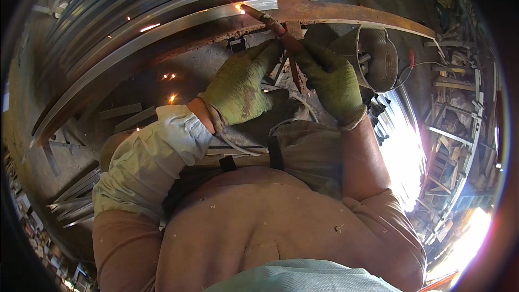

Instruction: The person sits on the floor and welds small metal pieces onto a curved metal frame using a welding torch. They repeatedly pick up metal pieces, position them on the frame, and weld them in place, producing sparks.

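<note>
Your right hand [332, 81] grips torch [287, 39]; left hand [240, 86] half-open, contact unclear. Slip could misplace weld [240, 9]; sparks [172, 98] could singe sleeve [154, 159].

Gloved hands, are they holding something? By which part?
The right hand holds the torch by its rear, away from the sparking tip; whether the left hand grips it too isn't clear.
</note>
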Tool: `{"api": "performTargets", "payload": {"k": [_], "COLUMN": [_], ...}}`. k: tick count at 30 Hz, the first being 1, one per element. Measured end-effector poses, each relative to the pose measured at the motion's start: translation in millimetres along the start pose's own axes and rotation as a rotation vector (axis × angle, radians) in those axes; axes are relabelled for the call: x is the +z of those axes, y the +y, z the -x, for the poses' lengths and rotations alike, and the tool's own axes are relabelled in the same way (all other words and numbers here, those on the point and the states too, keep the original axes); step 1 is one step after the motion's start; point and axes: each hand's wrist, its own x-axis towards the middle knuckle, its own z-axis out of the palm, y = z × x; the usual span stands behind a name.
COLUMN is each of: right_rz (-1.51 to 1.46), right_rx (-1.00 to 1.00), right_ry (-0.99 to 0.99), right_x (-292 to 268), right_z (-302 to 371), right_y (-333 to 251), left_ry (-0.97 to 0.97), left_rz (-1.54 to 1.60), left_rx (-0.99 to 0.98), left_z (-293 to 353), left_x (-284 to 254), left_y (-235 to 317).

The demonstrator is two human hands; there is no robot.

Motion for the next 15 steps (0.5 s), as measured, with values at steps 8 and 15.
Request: {"api": "performTargets", "payload": {"k": [8,15], "right_rz": [0.027,-0.037], "right_rx": [0.039,-0.069], "right_ry": [-0.009,0.018], "right_x": [-1.2,2.4], "right_z": [-0.9,-5.5], "right_y": [3.7,17.2], "left_ry": [-0.118,-0.030], "left_rz": [0.054,-0.051], "left_rx": [-0.129,-0.021], "left_z": [-1.0,1.0], "left_x": [-7.5,-6.0], "left_y": [9.0,4.9]}}
